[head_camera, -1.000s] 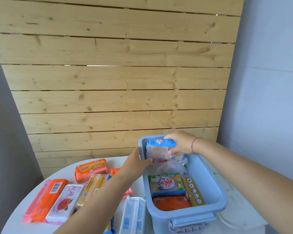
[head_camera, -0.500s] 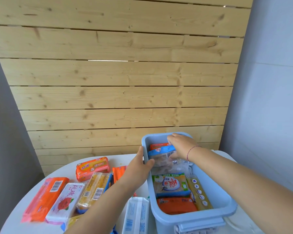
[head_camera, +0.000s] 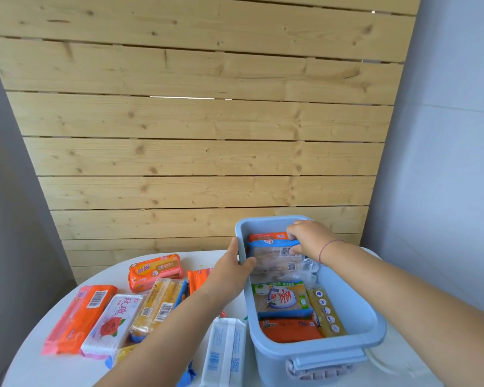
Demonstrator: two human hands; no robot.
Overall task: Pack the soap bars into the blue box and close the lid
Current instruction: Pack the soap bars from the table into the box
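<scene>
Plastic box (head_camera: 313, 350), smooth, rounded, lower right, long axis toward the wall. Right hand (head_camera: 309, 237) pinches a crinkly clear-wrapped soap (head_camera: 274, 261) lying crosswise inside; left hand (head_camera: 231, 265) grips the rim.

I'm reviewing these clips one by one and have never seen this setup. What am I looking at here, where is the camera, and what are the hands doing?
There is no machine: a person wears a camera on the head, looking down at their own bare hands. The left hand grips the rim of the blue box, steadying it. The right hand is inside, fingers on a clear-wrapped soap pack at the far end. Other bars already lie in the box. More wait on the white table, including an orange bar and a rose-printed bar.
</scene>
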